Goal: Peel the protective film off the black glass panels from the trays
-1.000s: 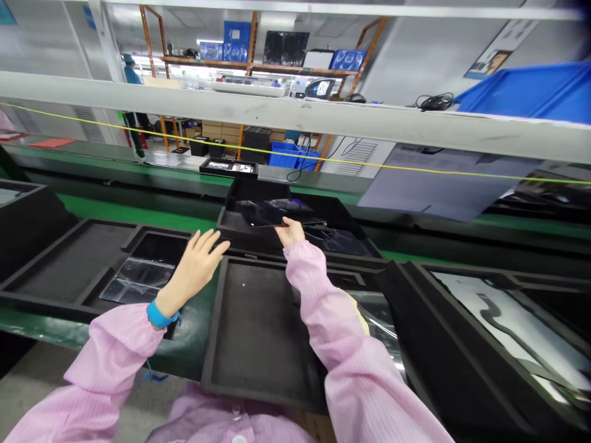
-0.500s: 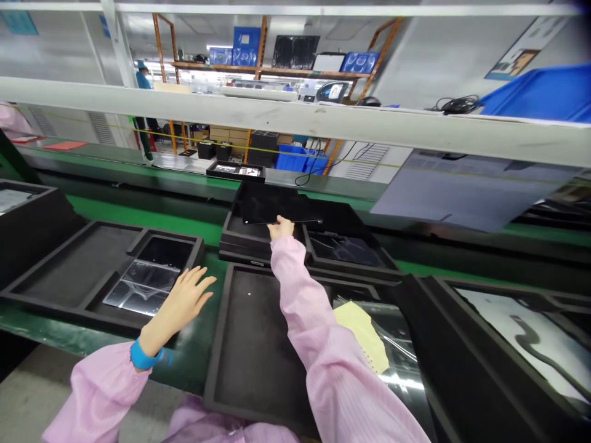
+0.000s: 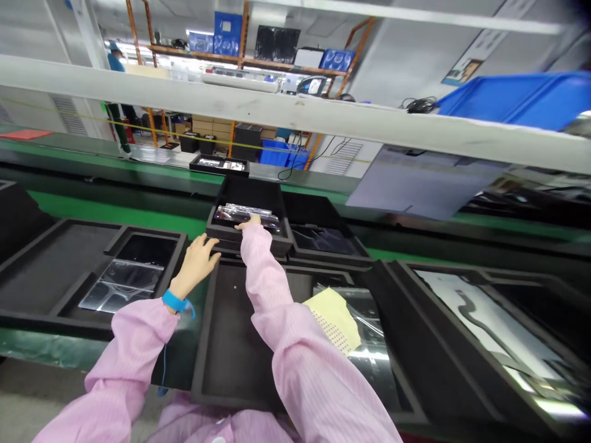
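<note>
My right hand (image 3: 250,223) reaches to a stacked black foam tray (image 3: 249,187) at the back. Its fingers grip the near edge of a glossy black panel (image 3: 242,213), which lies in or just over that tray; the fingertips are partly hidden. Bright reflections run across the panel. Empty, with fingers apart, my left hand (image 3: 198,263) hovers at the right edge of the left foam tray (image 3: 69,258). That tray holds a film-covered panel (image 3: 124,283). Below my right forearm lies another foam tray (image 3: 240,344) with a yellow perforated sheet (image 3: 335,317) over a clear-filmed panel (image 3: 376,375).
Beside the back stack, another foam tray (image 3: 360,249) holds a dark panel. Foam trays with a white-backed part (image 3: 480,326) stand at the right. A white shelf beam (image 3: 277,101) crosses above, carrying a blue bin (image 3: 512,98). A hanging sheet (image 3: 415,181) dips behind the bench.
The black panel has tipped, and its reflective face now shows inside the back tray. My left hand has moved toward that tray. The whole view has shifted slightly.
</note>
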Demonstrator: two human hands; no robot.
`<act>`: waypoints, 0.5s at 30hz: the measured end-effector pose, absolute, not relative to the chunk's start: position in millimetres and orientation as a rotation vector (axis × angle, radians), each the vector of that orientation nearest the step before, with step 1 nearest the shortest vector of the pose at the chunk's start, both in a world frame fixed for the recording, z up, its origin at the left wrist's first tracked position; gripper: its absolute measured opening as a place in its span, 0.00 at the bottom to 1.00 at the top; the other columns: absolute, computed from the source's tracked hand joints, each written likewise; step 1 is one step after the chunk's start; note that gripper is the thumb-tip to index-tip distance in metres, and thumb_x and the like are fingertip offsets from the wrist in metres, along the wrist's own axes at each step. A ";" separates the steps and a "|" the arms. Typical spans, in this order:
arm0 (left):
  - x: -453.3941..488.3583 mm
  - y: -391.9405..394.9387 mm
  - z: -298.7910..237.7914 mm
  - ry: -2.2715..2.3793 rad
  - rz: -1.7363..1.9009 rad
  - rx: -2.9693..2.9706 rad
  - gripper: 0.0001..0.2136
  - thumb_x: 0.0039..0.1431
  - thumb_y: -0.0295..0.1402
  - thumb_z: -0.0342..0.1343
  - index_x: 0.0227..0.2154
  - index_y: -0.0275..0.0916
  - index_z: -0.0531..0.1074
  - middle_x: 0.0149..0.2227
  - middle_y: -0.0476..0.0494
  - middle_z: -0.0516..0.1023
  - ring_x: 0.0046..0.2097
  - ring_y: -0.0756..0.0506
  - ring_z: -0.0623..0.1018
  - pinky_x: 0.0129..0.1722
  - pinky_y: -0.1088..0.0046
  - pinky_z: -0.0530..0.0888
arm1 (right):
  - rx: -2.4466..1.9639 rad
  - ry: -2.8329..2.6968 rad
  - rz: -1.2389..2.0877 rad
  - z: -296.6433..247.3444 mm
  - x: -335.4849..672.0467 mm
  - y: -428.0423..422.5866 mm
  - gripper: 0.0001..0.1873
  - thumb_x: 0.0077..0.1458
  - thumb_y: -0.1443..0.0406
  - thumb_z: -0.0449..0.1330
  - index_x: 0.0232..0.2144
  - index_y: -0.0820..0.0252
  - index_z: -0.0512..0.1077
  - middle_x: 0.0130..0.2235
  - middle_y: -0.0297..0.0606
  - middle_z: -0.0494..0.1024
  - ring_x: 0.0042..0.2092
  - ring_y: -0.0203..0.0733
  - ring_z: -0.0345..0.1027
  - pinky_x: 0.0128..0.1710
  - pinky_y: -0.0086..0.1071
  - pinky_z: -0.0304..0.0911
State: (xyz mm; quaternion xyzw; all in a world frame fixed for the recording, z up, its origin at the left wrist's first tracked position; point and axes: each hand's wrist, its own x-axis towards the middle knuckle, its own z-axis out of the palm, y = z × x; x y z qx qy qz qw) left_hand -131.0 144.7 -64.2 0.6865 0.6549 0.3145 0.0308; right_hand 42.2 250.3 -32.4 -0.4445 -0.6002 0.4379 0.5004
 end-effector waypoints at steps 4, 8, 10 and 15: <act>-149.8 190.4 -71.5 2.039 1.127 1.906 0.25 0.61 0.33 0.52 0.60 0.32 0.58 0.63 0.22 0.59 0.66 0.31 0.56 0.59 0.46 0.63 | -1.066 -1.383 1.097 -13.8 55.0 256.5 0.17 0.61 0.57 0.56 0.50 0.58 0.68 0.52 0.42 0.71 0.49 0.42 0.68 0.47 0.41 0.69; -158.5 212.4 -89.7 1.880 1.196 1.872 0.25 0.59 0.31 0.56 0.59 0.38 0.60 0.62 0.32 0.63 0.64 0.37 0.62 0.61 0.55 0.62 | -1.058 -1.319 1.085 1.8 88.7 256.2 0.19 0.61 0.57 0.56 0.49 0.62 0.67 0.49 0.42 0.72 0.47 0.42 0.70 0.45 0.42 0.69; -157.5 218.7 -97.6 1.814 1.237 1.871 0.23 0.61 0.32 0.55 0.58 0.39 0.61 0.62 0.35 0.63 0.62 0.37 0.64 0.60 0.52 0.63 | -1.033 -1.312 1.032 10.2 117.0 248.0 0.15 0.60 0.59 0.54 0.47 0.60 0.69 0.47 0.41 0.75 0.46 0.42 0.70 0.45 0.43 0.69; -154.1 237.6 -105.1 1.804 1.299 1.819 0.18 0.62 0.36 0.55 0.54 0.37 0.66 0.57 0.37 0.68 0.57 0.38 0.70 0.55 0.49 0.68 | -0.928 -1.415 0.608 61.5 178.7 225.9 0.11 0.50 0.65 0.52 0.35 0.57 0.71 0.39 0.38 0.78 0.46 0.43 0.70 0.48 0.44 0.66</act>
